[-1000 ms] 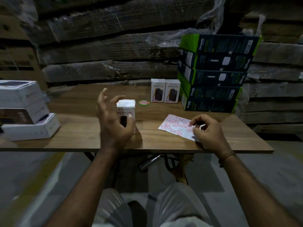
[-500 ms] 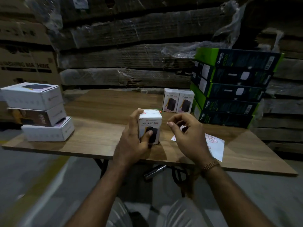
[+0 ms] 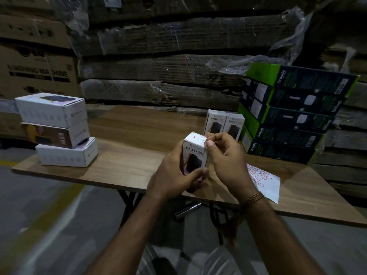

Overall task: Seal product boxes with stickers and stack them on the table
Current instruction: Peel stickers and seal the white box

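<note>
At lower centre of the frame my left hand (image 3: 174,175) gripped the box (image 3: 193,153) upright, fingers curled round its lower part, thumb across the front. My right hand (image 3: 226,161) pinched the box's top right corner with thumb and forefinger; any sticker there was too small to tell. Just right of that hand lay the sticker sheet (image 3: 268,181) on the table (image 3: 127,161). Behind the held box stood two more boxes (image 3: 225,125) side by side. At left sat three stacked white cartons (image 3: 57,130); at right, a stack of green cartons (image 3: 288,116).
</note>
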Demonstrator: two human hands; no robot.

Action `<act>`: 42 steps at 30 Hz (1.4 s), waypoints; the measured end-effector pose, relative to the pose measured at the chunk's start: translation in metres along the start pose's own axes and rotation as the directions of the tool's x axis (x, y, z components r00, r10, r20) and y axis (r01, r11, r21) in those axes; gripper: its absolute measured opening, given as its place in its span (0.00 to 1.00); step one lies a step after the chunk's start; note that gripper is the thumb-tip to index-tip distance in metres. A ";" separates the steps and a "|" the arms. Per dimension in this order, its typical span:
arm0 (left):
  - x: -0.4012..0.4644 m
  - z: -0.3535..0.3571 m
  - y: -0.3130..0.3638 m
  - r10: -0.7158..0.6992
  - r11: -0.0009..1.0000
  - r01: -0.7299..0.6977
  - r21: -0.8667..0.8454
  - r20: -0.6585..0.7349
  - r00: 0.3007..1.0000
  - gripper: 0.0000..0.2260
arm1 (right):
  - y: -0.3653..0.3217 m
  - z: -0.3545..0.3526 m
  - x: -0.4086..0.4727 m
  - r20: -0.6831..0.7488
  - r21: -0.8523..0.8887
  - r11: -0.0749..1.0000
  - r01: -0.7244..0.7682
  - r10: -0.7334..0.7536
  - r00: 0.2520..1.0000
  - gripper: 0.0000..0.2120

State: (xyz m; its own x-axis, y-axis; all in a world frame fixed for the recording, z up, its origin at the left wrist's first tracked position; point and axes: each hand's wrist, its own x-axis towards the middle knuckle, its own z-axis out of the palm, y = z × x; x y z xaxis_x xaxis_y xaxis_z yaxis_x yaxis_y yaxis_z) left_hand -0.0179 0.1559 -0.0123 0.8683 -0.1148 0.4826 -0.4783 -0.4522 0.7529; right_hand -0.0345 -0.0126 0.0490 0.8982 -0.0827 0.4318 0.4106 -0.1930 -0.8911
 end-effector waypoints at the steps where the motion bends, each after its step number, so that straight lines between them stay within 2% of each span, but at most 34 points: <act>1: 0.000 0.000 0.000 -0.003 1.000 0.004 -0.014 0.012 1.000 0.45 | -0.001 0.001 -0.001 -0.007 0.002 1.000 -0.016 0.016 1.000 0.03; 4: 0.001 -0.004 0.000 -0.071 0.994 0.072 -0.082 0.008 0.997 0.54 | -0.004 0.003 -0.003 -0.020 0.031 0.998 -0.055 0.056 0.998 0.03; 5: 0.001 -0.005 -0.001 -0.092 0.989 0.093 -0.111 0.007 0.996 0.54 | -0.004 0.003 -0.003 -0.016 0.057 0.996 -0.070 0.071 0.997 0.04; 6: 0.001 -0.005 -0.002 -0.095 0.986 0.095 -0.135 0.007 0.995 0.51 | -0.004 0.003 -0.004 -0.012 0.064 0.995 -0.073 0.074 0.997 0.04; 9: 0.001 -0.011 -0.005 -0.044 0.990 0.041 -0.132 -0.018 0.999 0.32 | -0.004 0.001 -0.006 -0.011 -0.010 1.000 -0.030 0.029 1.000 0.03; 11: 0.001 -0.014 -0.005 -0.065 0.983 0.064 -0.172 0.003 0.998 0.27 | -0.005 0.000 -0.006 0.015 0.050 0.998 -0.047 0.046 0.999 0.03; 14: 0.001 -0.015 -0.002 -0.132 0.950 0.132 -0.282 0.019 0.991 0.36 | -0.009 0.001 -0.007 0.077 0.146 0.986 -0.081 0.070 0.995 0.04; 16: -0.002 -0.012 -0.001 -0.128 0.943 0.118 -0.311 -0.012 0.992 0.42 | -0.010 0.002 -0.008 0.109 0.181 0.980 -0.081 0.062 0.992 0.05; 18: -0.003 -0.010 0.002 -0.120 0.954 0.103 -0.280 -0.042 0.992 0.41 | -0.010 0.001 -0.010 0.130 0.196 0.977 -0.080 0.055 0.990 0.06; 21: -0.001 -0.009 0.000 -0.100 0.963 0.070 -0.261 -0.104 0.990 0.35 | -0.006 -0.002 -0.008 0.137 0.194 0.977 -0.091 0.065 0.988 0.05; 24: -0.001 -0.012 -0.002 -0.080 0.957 0.049 -0.286 -0.097 0.992 0.30 | -0.003 -0.008 -0.005 0.086 0.081 0.997 -0.019 0.012 0.996 0.03; 29: -0.003 -0.010 0.000 -0.026 0.985 0.003 -0.172 -0.130 0.991 0.35 | 0.006 -0.012 0.005 0.036 -0.103 0.987 0.122 -0.119 0.992 0.02; 33: -0.004 -0.004 0.000 0.043 0.991 -0.063 -0.121 -0.161 0.986 0.40 | 0.006 -0.001 0.012 0.079 -0.105 0.982 0.160 -0.152 0.985 0.02; 36: -0.004 -0.002 -0.002 0.103 0.983 -0.126 -0.132 -0.167 0.981 0.32 | 0.006 0.006 0.014 0.095 -0.123 0.981 0.149 -0.138 0.986 0.01; 38: -0.003 -0.001 -0.005 0.118 0.990 -0.128 -0.053 -0.160 0.980 0.27 | 0.007 0.009 0.015 0.087 -0.175 0.973 0.150 -0.137 0.987 0.00; 42: -0.003 0.000 -0.006 0.125 0.992 -0.127 -0.004 -0.149 0.981 0.24 | 0.010 0.012 0.017 0.073 -0.225 0.957 0.182 -0.170 0.983 0.02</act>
State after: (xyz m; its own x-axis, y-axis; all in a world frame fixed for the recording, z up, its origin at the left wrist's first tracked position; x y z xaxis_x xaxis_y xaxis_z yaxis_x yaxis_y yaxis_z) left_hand -0.0177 0.1589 -0.0186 0.7723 -0.0378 0.6341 -0.5853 -0.4306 0.6871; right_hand -0.0133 -0.0044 0.0460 0.8245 0.0224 0.5654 0.5210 -0.4200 -0.7431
